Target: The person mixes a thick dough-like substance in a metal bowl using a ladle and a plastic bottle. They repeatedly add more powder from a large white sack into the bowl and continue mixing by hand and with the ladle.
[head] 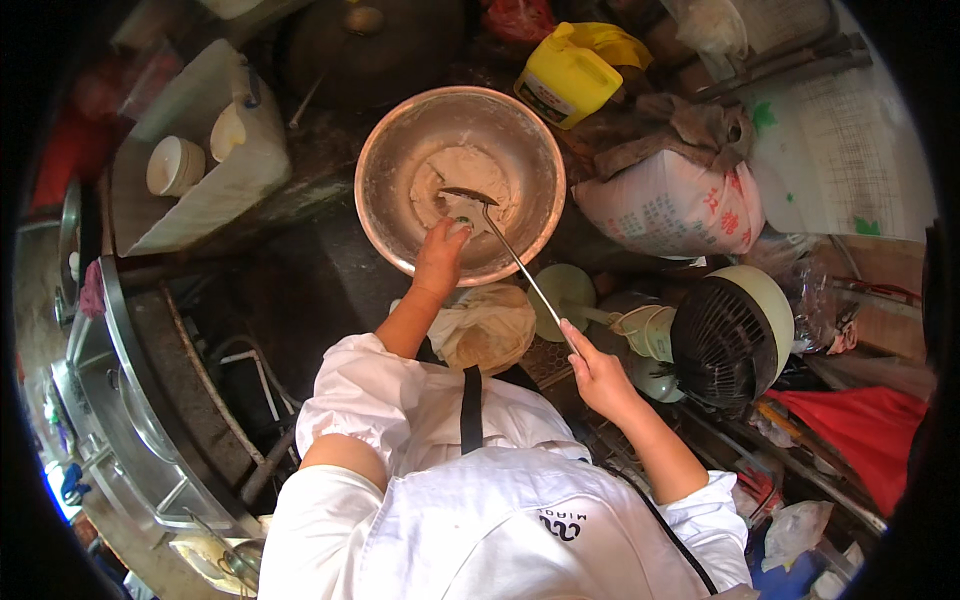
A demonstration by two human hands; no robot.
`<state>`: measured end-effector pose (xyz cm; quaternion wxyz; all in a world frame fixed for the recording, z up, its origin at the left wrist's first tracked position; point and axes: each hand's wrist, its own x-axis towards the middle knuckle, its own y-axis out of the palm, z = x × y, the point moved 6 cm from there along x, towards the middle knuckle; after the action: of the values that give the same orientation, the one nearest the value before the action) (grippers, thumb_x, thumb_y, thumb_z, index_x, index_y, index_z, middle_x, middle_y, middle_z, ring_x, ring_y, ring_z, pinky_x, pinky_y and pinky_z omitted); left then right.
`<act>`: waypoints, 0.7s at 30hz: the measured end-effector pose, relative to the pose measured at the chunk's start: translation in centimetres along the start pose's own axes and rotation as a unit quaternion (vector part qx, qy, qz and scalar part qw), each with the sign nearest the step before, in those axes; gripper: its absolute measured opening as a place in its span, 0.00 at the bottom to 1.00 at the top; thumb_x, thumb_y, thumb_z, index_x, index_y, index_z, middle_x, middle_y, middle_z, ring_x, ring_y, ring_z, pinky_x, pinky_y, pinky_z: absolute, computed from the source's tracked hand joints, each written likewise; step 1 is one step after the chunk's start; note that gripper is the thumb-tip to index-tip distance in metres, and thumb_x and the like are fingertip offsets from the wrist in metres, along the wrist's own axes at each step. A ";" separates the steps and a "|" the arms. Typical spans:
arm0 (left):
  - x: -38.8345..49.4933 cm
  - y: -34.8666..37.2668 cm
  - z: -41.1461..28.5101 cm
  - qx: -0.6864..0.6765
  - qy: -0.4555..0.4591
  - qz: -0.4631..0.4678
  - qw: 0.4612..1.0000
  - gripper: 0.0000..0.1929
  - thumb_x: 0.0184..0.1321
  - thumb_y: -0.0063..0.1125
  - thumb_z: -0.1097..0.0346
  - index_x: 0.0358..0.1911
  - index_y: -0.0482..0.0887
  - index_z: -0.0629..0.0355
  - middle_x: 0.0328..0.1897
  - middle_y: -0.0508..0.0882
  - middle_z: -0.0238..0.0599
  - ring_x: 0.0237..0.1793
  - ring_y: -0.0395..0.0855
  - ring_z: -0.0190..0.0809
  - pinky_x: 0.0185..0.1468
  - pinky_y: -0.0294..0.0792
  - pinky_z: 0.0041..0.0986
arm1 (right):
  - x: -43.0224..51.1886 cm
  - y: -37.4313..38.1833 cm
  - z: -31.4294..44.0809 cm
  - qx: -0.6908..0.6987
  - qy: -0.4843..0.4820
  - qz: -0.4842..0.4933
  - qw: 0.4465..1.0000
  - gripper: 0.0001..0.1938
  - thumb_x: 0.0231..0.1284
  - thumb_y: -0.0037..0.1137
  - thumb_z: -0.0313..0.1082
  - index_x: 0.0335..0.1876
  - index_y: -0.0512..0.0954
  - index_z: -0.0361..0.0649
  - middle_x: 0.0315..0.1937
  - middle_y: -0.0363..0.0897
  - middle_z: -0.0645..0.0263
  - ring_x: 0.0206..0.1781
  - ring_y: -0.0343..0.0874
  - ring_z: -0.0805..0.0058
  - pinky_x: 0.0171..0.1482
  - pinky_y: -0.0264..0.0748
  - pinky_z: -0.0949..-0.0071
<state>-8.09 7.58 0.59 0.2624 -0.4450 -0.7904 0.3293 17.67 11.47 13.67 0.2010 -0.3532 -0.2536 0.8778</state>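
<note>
A large metal basin (382, 191) stands before me with pale flour or batter (480, 169) in its bottom. My right hand (600, 371) grips the long metal handle of a ladle or skimmer (523, 270), whose head rests edge-up low in the basin. My left hand (442, 251) reaches over the near rim, fingers curled around a small object, partly green, beside the ladle's head; what it is cannot be told. Just below the basin, an open pale bag (487, 326) stands close to my apron.
A yellow plastic jug (570, 75) and a printed white sack (667, 206) stand to the right, above a fan (731, 337). At the left are a white plastic bin (255, 157) holding stacked bowls (176, 166) and a steel counter (142, 390). A red cloth (862, 427) lies at lower right.
</note>
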 end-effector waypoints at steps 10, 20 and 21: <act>-0.8 2.3 4.6 -0.165 -0.320 -0.123 0.925 0.26 0.39 0.66 0.69 0.46 0.73 0.66 0.50 0.71 0.54 0.51 0.72 0.55 0.54 0.65 0.38 | -1.0 0.6 -1.0 0.060 0.036 -0.014 0.997 0.26 0.62 0.44 0.30 0.67 0.58 0.55 0.39 0.74 0.41 0.39 0.74 0.43 0.39 0.72 0.58; -0.3 1.5 1.8 -0.132 -0.196 -0.121 0.964 0.23 0.40 0.62 0.71 0.42 0.71 0.68 0.44 0.70 0.53 0.47 0.71 0.58 0.51 0.66 0.39 | -5.1 -0.4 1.0 -0.007 0.110 0.076 0.991 0.27 0.62 0.43 0.27 0.67 0.57 0.53 0.49 0.70 0.50 0.46 0.74 0.50 0.46 0.72 0.64; -0.7 1.5 1.5 -0.135 -0.189 -0.114 0.966 0.23 0.40 0.62 0.71 0.43 0.71 0.67 0.45 0.70 0.53 0.47 0.71 0.58 0.51 0.66 0.39 | -5.1 -0.3 0.6 -0.012 0.157 0.098 0.983 0.26 0.62 0.43 0.26 0.66 0.59 0.49 0.59 0.67 0.55 0.53 0.73 0.53 0.52 0.72 0.68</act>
<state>-8.02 7.09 -1.66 0.0811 -0.3126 -0.9085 0.2653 20.72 8.83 16.84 0.1468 -0.5125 -0.1931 0.8237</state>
